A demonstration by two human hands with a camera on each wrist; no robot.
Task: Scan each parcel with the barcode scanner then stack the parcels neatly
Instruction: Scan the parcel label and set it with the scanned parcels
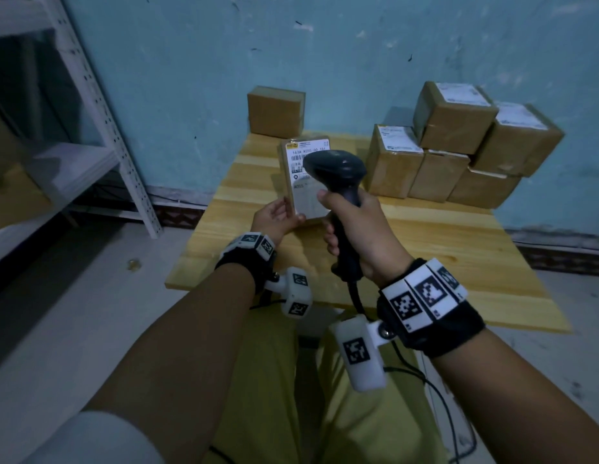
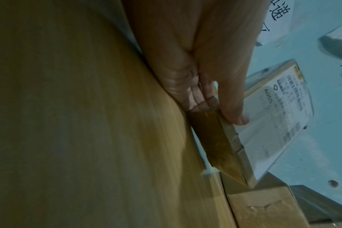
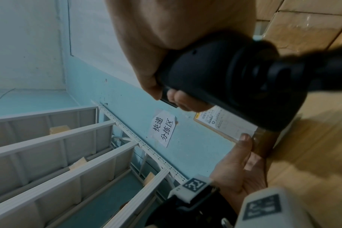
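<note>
In the middle of the head view my left hand point(image 1: 276, 217) holds the flat parcel point(image 1: 304, 182) by its lower left edge, tilted above the table point(image 1: 442, 249). My right hand point(image 1: 356, 229) grips the scanner point(image 1: 338, 172). The parcel looks light, stiff, probably smooth with tape; I hold the edges.

A parcel sorting room

Taped cardboard parcels point(image 1: 458, 145) with shipping labels pile up beyond the right hand point(image 1: 361, 236), white slotted-steel shelving point(image 1: 100, 105) stands left of the left hand point(image 1: 274, 217), and a paper sign point(image 3: 163, 130) hangs on the blue wall.
</note>
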